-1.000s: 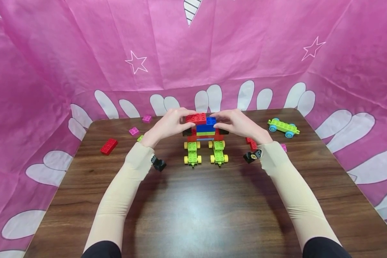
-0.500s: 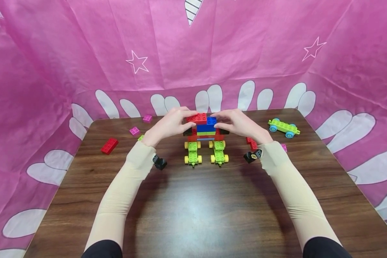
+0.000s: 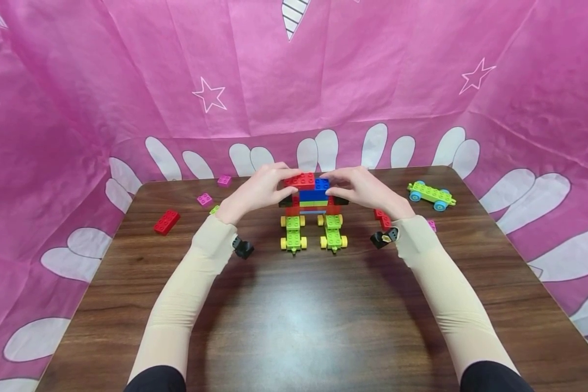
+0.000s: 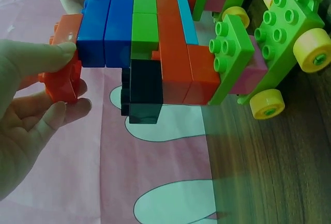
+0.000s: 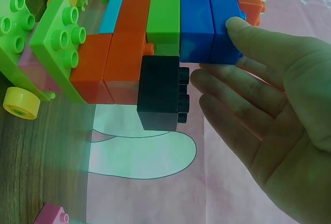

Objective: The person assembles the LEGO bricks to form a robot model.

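Note:
A brick-built figure stands in the middle of the wooden table (image 3: 294, 337) on two lime-green wheeled bases (image 3: 293, 240) with yellow wheels. My left hand (image 3: 262, 190) pinches a red brick (image 4: 64, 87) that sits on top and juts out past the stack's left side. Below it are stacked blue bricks (image 5: 196, 22), which my right hand (image 5: 289, 94) grips with the thumb in front and the other fingers behind. Lower down come green bricks (image 4: 145, 30), red bricks (image 4: 176, 74) and a thin light-blue piece (image 4: 187, 21). Black bricks (image 4: 146, 89) stick out at both sides.
To the left lie a loose red brick (image 3: 166, 222) and small pink bricks (image 3: 204, 200). A green car base with blue wheels (image 3: 430, 194) stands at the back right. Red bricks (image 3: 383, 219) lie beside my right wrist. A pink cloth (image 3: 294, 81) hangs behind the table.

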`<state>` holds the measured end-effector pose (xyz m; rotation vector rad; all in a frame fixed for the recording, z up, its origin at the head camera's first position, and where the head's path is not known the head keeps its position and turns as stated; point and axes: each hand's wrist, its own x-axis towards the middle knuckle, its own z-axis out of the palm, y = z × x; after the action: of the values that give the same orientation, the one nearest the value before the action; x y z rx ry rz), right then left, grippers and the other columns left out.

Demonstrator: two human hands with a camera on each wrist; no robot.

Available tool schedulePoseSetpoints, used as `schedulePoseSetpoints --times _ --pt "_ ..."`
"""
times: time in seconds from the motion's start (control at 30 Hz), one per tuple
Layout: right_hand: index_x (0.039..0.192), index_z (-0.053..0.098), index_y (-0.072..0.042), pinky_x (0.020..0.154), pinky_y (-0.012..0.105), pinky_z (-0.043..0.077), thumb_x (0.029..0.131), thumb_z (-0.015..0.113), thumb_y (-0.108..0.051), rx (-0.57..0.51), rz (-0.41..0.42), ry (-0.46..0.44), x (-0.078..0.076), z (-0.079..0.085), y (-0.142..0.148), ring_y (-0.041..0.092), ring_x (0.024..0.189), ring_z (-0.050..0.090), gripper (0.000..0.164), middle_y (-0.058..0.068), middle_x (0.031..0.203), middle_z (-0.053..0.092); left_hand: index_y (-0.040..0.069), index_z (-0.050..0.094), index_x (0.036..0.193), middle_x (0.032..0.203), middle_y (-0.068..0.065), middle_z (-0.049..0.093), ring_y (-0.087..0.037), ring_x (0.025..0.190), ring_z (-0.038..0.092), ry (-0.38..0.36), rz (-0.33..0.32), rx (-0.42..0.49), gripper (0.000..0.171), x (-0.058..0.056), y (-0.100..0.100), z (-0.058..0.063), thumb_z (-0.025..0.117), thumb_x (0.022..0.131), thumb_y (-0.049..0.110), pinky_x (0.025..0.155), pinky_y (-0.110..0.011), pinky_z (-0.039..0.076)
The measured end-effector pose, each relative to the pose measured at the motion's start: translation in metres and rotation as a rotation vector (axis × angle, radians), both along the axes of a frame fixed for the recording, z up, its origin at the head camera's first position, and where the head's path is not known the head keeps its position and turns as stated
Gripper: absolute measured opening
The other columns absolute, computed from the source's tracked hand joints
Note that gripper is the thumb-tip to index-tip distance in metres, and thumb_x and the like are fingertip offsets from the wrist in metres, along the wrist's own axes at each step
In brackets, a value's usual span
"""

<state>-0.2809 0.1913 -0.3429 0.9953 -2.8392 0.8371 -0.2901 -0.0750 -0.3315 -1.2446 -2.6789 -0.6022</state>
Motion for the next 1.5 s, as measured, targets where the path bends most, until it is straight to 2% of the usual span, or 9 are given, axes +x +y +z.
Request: schedulePoseSetpoints --times 0.3,0.63,0.77,0.9,1.03,1.2,1.4,1.5 --pt "0.126 0.059 -0.021 0.089 0.036 0.053 0.088 0.064 -0.033 0.013 -0.002 0.015 0.0 -0.001 -0.001 0.012 0.102 0.064 0.04 -0.001 0.116 0.067 0.014 0.055 0.131 0.103 -0.008 0.063 -0.017 0.082 0.056 -0.015 0.008 -0.003 0.048 0.002 -0.001 0.001 0.067 0.087 0.026 0.072 -0.028 0.049" --pt "0.127 0.058 -0.02 0.086 0.036 0.054 0.088 0.065 -0.03 0.005 -0.005 -0.013 0.002 -0.002 -0.002 0.013 0.101 0.065 0.041 0.0 0.114 0.067 0.016 0.054 0.131 0.105 -0.005 0.062 -0.016 0.09 0.057 -0.026 0.009 0.013 0.046 0.002 -0.003 -0.003 0.065 0.088 0.027 0.082 -0.031 0.049" --pt "0.129 0.056 -0.018 0.088 0.037 0.054 0.088 0.064 -0.031 0.009 0.009 -0.009 0.004 -0.001 -0.002 0.016 0.105 0.064 0.044 0.002 0.119 0.065 0.014 0.054 0.131 0.108 -0.004 0.063 -0.016 0.095 0.057 -0.04 0.015 0.043 0.045 0.003 -0.005 -0.006 0.064 0.088 0.026 0.086 -0.032 0.049" --pt "0.132 0.053 -0.018 0.096 0.041 0.049 0.088 0.064 -0.033 0.025 -0.01 0.005 0.008 0.002 0.002 0.018 0.116 0.059 0.048 0.001 0.128 0.06 0.01 0.054 0.13 0.113 -0.006 0.064 -0.018 0.101 0.057 -0.032 0.024 0.063 0.046 0.003 -0.007 -0.008 0.064 0.089 0.026 0.092 -0.034 0.048" --pt "0.133 0.052 -0.019 0.102 0.044 0.043 0.088 0.063 -0.035 0.043 -0.044 0.021 0.013 0.005 0.013 0.02 0.124 0.052 0.049 0.0 0.133 0.057 0.007 0.053 0.13 0.12 -0.008 0.063 -0.02 0.109 0.058 -0.024 0.035 0.076 0.047 0.004 -0.009 -0.008 0.063 0.089 0.026 0.099 -0.035 0.045" --pt "0.132 0.053 -0.017 0.101 0.044 0.044 0.088 0.063 -0.034 0.078 -0.094 0.026 0.02 0.005 0.032 0.02 0.122 0.053 0.048 0.002 0.131 0.058 0.007 0.053 0.13 0.123 -0.008 0.061 -0.021 0.114 0.056 -0.02 0.043 0.089 0.047 0.005 -0.012 -0.009 0.064 0.089 0.026 0.101 -0.036 0.045" --pt "0.127 0.057 -0.014 0.097 0.046 0.047 0.087 0.062 -0.042 0.194 -0.17 0.023 0.028 -0.01 0.058 0.024 0.115 0.058 0.049 0.006 0.124 0.062 0.006 0.054 0.129 0.121 -0.01 0.062 -0.024 0.11 0.059 -0.011 0.054 0.133 0.046 0.007 -0.015 -0.011 0.066 0.087 0.022 0.097 -0.037 0.048" --pt "0.121 0.061 -0.01 0.095 0.047 0.047 0.088 0.064 -0.036 0.242 -0.192 0.045 0.028 -0.022 0.072 0.027 0.111 0.06 0.042 0.008 0.118 0.065 0.005 0.055 0.128 0.121 -0.01 0.063 -0.024 0.108 0.06 -0.003 0.061 0.139 0.046 0.007 -0.016 -0.011 0.066 0.087 0.022 0.095 -0.036 0.049"
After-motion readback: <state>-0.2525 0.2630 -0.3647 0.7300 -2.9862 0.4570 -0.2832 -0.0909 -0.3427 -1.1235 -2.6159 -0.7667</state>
